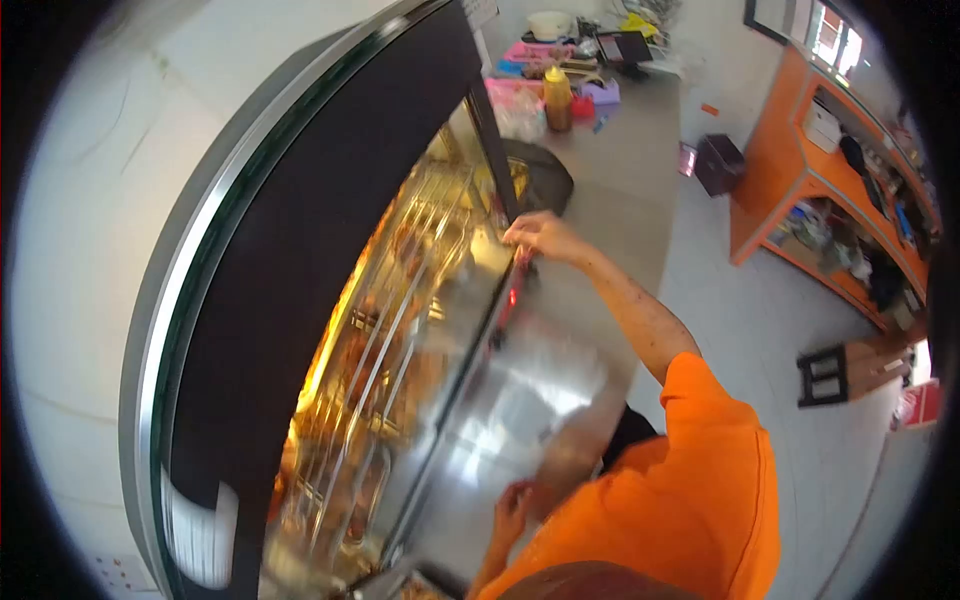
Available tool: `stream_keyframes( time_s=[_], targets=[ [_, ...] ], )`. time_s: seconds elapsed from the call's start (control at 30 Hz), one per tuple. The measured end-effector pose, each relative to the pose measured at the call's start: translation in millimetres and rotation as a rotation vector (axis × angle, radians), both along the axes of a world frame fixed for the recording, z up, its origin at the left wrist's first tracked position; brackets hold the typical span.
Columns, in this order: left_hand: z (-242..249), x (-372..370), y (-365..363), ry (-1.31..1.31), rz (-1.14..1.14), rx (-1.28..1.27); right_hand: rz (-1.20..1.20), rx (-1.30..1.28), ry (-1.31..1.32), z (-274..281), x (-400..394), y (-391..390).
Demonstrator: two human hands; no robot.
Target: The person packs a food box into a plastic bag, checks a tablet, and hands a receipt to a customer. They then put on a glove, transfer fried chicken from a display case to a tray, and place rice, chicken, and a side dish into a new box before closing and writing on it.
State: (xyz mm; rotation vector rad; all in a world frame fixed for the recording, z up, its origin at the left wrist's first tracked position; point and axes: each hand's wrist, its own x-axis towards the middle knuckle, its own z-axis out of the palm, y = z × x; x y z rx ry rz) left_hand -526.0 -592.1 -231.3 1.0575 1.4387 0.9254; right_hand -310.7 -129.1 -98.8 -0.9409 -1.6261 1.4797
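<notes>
1. One lit, black-framed glass cabinet (310, 180) before me holds silvery wire racks (403, 300) and blurred browned pieces (354, 358).
2. My right grip (545, 237) is at its edge; whether pinching, I cannot tell.
3. My left grip (512, 512) curls, closure unclear.

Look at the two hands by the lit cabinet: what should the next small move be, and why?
Probably, the right hand should first gently test its grip: it is at the edge of the lit cabinet, but blur hides how firmly it holds. The left hand is lower in view, by the shiny metal surface, so it seems to give no support at that spot.
</notes>
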Motion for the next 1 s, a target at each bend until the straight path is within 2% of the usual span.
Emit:
stream_keyframes(
  time_s=[0.03,0.07,0.1,0.13,0.23,0.33,0.43,0.53,0.57,0.67,0.73,0.77,0.83,0.87,0.9,0.93,0.97,1.0],
  targets=[
    [2.5,21.9,26.3,-0.072,0.124,-0.116,-0.263,0.051,0.046,-35.8,20.9,86.3],
    [1.3,41.6,40.0,-0.143,0.256,-0.252,-0.484,0.201,0.255,-56.0,34.7,148.9],
    [-16.0,55.9,33.5,-0.095,0.274,-0.311,-0.617,0.262,0.212,-77.4,48.5,212.1],
    [-26.5,72.7,51.2,-0.085,0.308,-0.358,-0.678,0.207,0.084,-74.6,62.8,253.8],
    [-36.9,116.1,100.5,-0.073,0.383,-0.478,-0.658,0.371,0.021,-105.3,70.3,380.2],
    [-30.5,140.0,148.0,-0.051,0.407,-0.546,-0.486,0.121,0.060,-126.0,51.6,468.9],
    [-17.0,148.4,185.2,-0.014,0.420,-0.560,-0.651,0.292,-0.365,-147.1,26.2,542.4],
    [-6.6,155.0,211.7,0.009,0.431,-0.536,-0.650,0.266,-0.443,-159.8,10.4,575.3],
    [-2.0,159.3,218.3,0.013,0.427,-0.526,-0.667,0.269,-0.461,-158.2,5.3,574.0],
    [25.3,170.2,243.7,0.092,0.328,-0.460,-0.342,-0.151,-0.252,-119.2,19.2,542.5],
    [55.5,175.7,281.3,0.226,0.166,-0.334,-0.430,-0.134,0.608,-100.5,24.5,476.0],
    [73.1,178.1,309.1,0.288,0.090,-0.265,-0.469,-0.196,0.607,-85.5,38.6,435.2],
    [93.1,179.8,353.0,0.302,0.020,0.089,-0.224,-0.297,0.974,-34.7,67.0,331.2],
    [118.2,184.2,383.6,0.437,-0.029,0.259,-0.102,-0.352,1.093,-16.9,78.5,281.3],
    [121.3,185.6,403.7,0.499,0.003,0.557,-0.123,-0.380,1.120,-34.7,79.1,242.2],
    [151.2,187.7,426.3,0.630,-0.021,0.598,0.055,-0.160,1.218,-13.1,83.3,195.9],
    [179.9,189.4,443.7,0.693,0.048,0.690,0.081,-0.195,1.078,11.4,87.8,153.9],
    [198.9,195.7,452.0,0.663,0.230,0.732,0.166,-0.105,0.999,27.7,90.9,117.5]
  ],
)
